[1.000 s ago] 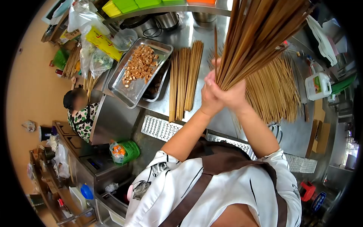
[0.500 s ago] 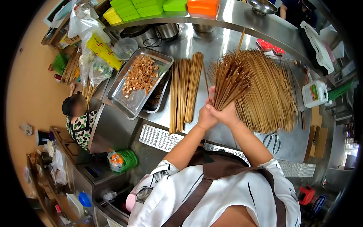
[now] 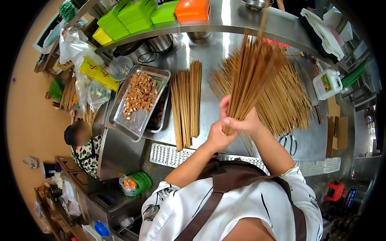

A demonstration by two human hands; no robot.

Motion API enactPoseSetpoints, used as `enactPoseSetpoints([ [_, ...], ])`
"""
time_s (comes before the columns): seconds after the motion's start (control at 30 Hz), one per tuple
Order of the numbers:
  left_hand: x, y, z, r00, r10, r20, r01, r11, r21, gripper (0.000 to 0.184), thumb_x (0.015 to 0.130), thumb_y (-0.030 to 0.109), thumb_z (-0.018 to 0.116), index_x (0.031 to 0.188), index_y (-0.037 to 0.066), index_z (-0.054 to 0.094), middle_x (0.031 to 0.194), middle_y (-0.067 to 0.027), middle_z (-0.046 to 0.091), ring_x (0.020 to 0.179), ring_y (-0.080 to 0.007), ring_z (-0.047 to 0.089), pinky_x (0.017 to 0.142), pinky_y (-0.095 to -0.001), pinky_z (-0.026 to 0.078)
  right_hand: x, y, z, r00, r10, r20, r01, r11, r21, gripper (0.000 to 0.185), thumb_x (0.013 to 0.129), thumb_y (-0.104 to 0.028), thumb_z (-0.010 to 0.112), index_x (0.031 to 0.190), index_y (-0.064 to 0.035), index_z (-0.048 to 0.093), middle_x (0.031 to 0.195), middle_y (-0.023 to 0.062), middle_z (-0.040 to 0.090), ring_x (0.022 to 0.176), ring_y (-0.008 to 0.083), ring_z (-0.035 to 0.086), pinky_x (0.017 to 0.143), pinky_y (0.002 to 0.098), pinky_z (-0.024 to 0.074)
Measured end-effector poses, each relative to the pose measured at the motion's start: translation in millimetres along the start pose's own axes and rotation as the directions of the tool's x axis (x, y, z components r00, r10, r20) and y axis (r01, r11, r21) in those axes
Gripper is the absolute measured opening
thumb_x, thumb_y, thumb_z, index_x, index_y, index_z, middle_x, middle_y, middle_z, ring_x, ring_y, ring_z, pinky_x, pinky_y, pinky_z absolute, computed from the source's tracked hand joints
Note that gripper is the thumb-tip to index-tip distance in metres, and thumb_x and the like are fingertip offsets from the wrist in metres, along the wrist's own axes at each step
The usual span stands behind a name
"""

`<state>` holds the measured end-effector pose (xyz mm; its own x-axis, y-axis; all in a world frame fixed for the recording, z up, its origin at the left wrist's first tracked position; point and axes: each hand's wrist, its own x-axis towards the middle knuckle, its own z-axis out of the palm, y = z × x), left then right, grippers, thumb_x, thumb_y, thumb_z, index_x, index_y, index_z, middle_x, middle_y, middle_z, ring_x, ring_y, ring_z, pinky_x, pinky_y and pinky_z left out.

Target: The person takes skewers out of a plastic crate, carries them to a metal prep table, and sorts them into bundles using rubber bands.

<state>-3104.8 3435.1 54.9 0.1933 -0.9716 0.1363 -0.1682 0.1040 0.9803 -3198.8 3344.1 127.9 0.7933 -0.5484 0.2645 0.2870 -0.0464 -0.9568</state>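
Both of my hands are wrapped round the lower end of a thick bundle of bamboo skewers (image 3: 255,76). My left hand (image 3: 221,130) grips it from the left and my right hand (image 3: 246,121) from the right. The bundle is lifted and fans out towards its darker upper ends, blurred by motion; one skewer sticks up higher. Behind and to the right, a big loose pile of skewers (image 3: 283,104) covers the table. Left of my hands, several neat rows of skewers (image 3: 185,104) lie side by side.
A steel tray (image 3: 136,130) of chopped brown pieces overlaps another tray. Scissors (image 3: 288,143) lie near the steel table's front edge, with a white jug (image 3: 326,86) at the right. Green boxes (image 3: 134,16) and an orange box (image 3: 192,10) stand on the shelf. A person (image 3: 86,148) is at the left.
The bundle has been raised and stands more upright, with more of its length above my hands. My hands have moved slightly down. The whole view has shifted a little.
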Motion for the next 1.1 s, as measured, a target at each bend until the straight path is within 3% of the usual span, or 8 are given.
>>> enactPoseSetpoints([
  [0.2, 11.8, -64.5, -8.8, 0.979, 0.187, -0.08, -0.158, 0.948, 0.275, 0.042, 0.075, 0.024, 0.063, 0.114, 0.013, 0.054, 0.108, -0.01, 0.059, 0.099, -0.0297, 0.057, 0.082, -0.0352, 0.046, 0.6, 16.2, 13.7, 0.969, -0.248, 0.005, 0.24, 0.932, -0.271, 0.093, 0.065, -0.002, 0.071, 0.138, -0.0076, 0.013, 0.101, 0.0114, 0.051, 0.084, 0.0189, 0.055, 0.077, 0.0322, 0.0458],
  [0.4, 5.1, -97.8, -13.3, 0.979, 0.181, -0.097, -0.128, 0.906, 0.404, 0.043, 0.075, 0.022, 0.06, 0.116, 0.013, 0.052, 0.115, -0.0118, 0.055, 0.104, -0.0302, 0.053, 0.084, -0.0365, 0.045, -7.3, 54.7, 37.6, 0.974, -0.004, -0.226, -0.014, 0.997, -0.08, 0.029, 0.067, -0.006, 0.07, 0.092, -0.0004, 0.058, 0.083, 0.006, 0.061, 0.078, 0.0159, 0.058, 0.075, 0.0299, 0.0472],
  [0.57, 5.5, -95.1, -12.1, 0.954, 0.291, -0.072, -0.227, 0.859, 0.46, 0.051, 0.072, 0.018, 0.064, 0.12, 0.013, 0.048, 0.112, -0.014, 0.056, 0.1, -0.0302, 0.055, 0.085, -0.0365, 0.045, -1.8, 57.5, 33.3, 0.965, -0.099, -0.242, 0.041, 0.972, -0.232, 0.026, 0.068, -0.007, 0.068, 0.09, 0.0001, 0.057, 0.079, 0.0054, 0.06, 0.073, 0.0155, 0.057, 0.069, 0.0305, 0.0473],
  [0.77, -23.1, -22.9, -14.5, 0.972, -0.229, 0.053, 0.232, 0.971, -0.065, 0.062, 0.068, 0.003, 0.067, 0.123, 0.002, 0.038, 0.108, -0.0099, 0.056, 0.092, -0.0178, 0.059, 0.08, -0.0303, 0.047, 20.4, 11.9, 11.8, 0.931, 0.154, -0.33, -0.089, 0.975, 0.205, 0.017, 0.075, -0.005, 0.054, 0.089, -0.0002, 0.047, 0.066, 0.005, 0.049, 0.056, 0.0139, 0.049, 0.052, 0.0276, 0.0423],
  [0.8, -26.3, -14.9, -13.5, 0.949, -0.256, 0.183, 0.306, 0.887, -0.345, 0.052, 0.07, -0.001, 0.064, 0.117, 0.001, 0.042, 0.101, -0.0091, 0.057, 0.087, -0.0164, 0.06, 0.076, -0.0303, 0.049, 26.7, 3.7, 9.8, 0.913, 0.195, -0.357, -0.113, 0.964, 0.239, 0.019, 0.074, -0.004, 0.054, 0.091, -0.0005, 0.046, 0.066, 0.0046, 0.047, 0.056, 0.0135, 0.048, 0.052, 0.0273, 0.0414],
  [0.9, -32.0, -3.1, -11.8, 0.798, -0.345, 0.494, 0.562, 0.723, -0.403, 0.028, 0.073, 0.003, 0.062, 0.098, 0.001, 0.048, 0.073, -0.0067, 0.057, 0.061, -0.0162, 0.057, 0.058, -0.031, 0.048, 38.5, 9.6, 1.4, 0.911, 0.256, -0.322, -0.144, 0.932, 0.334, 0.024, 0.075, -0.005, 0.054, 0.097, 0.0005, 0.045, 0.068, 0.0041, 0.048, 0.058, 0.0133, 0.05, 0.054, 0.0282, 0.043],
  [1.0, -43.4, 6.7, -3.0, 0.731, -0.244, 0.638, 0.681, 0.32, -0.658, 0.017, 0.076, 0.007, 0.06, 0.086, 0.005, 0.046, 0.059, -0.0014, 0.047, 0.047, -0.0127, 0.047, 0.048, -0.0289, 0.042, 40.9, 31.3, -14.8, 0.875, 0.408, -0.258, -0.331, 0.896, 0.295, 0.033, 0.084, -0.02, 0.054, 0.108, 0.0017, 0.047, 0.078, 0.0058, 0.054, 0.069, 0.0143, 0.054, 0.066, 0.0303, 0.047],
  [1.1, -54.6, 9.4, 0.8, 0.741, -0.257, 0.621, 0.67, 0.214, -0.711, 0.016, 0.077, 0.008, 0.058, 0.079, 0.009, 0.042, 0.055, 0.0011, 0.037, 0.043, -0.0101, 0.039, 0.044, -0.0274, 0.037, 6.7, 49.4, -9.4, 0.863, 0.474, -0.177, -0.371, 0.83, 0.416, 0.042, 0.089, -0.035, 0.047, 0.114, -0.0011, 0.046, 0.095, 0.0064, 0.057, 0.086, 0.0161, 0.055, 0.079, 0.032, 0.0447],
])
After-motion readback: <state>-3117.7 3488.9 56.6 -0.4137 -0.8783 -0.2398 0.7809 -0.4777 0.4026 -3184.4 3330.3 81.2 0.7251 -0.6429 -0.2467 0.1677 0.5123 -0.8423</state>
